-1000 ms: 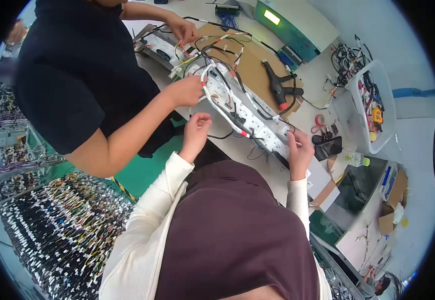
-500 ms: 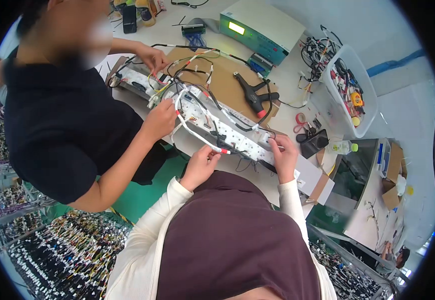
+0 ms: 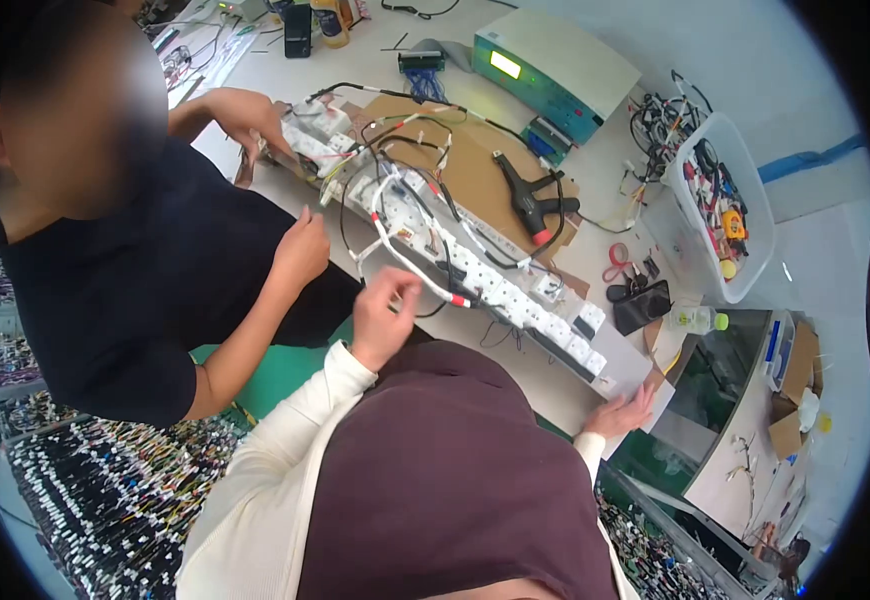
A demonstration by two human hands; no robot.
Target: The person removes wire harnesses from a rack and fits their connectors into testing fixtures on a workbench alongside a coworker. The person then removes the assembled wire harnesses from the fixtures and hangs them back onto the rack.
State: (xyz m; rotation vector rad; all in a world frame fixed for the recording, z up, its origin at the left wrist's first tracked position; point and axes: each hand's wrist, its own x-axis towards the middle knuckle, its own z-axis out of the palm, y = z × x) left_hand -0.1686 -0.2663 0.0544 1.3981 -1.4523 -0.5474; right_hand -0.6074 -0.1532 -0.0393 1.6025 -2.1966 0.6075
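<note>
A long white test board (image 3: 515, 298) with rows of connector sockets lies slantwise across the table. On it rests a wire harness (image 3: 387, 232) with black, white and red wrapped sections. My left hand (image 3: 383, 320) is beside the white-wrapped branch, its fingers curled in; whether anything is between them is hidden. At the board's near right end, my right hand (image 3: 620, 412) lies open with fingers stretched out against the edge. A co-worker's one hand (image 3: 245, 122) reaches to the board's far left end. The co-worker's other hand (image 3: 303, 248) is curled near the harness.
Behind the board are cardboard (image 3: 485, 160), a black clamp-like tool (image 3: 530, 203) and a tester box (image 3: 555, 70) with a lit display. To the right stand a clear bin (image 3: 770, 225) of connectors, a black pouch (image 3: 642, 305) and a bottle (image 3: 695, 320).
My right hand has moved from the sockets to the board's right end and opened out. My left hand has shifted left and up. The co-worker's hands have drawn away from the harness.
</note>
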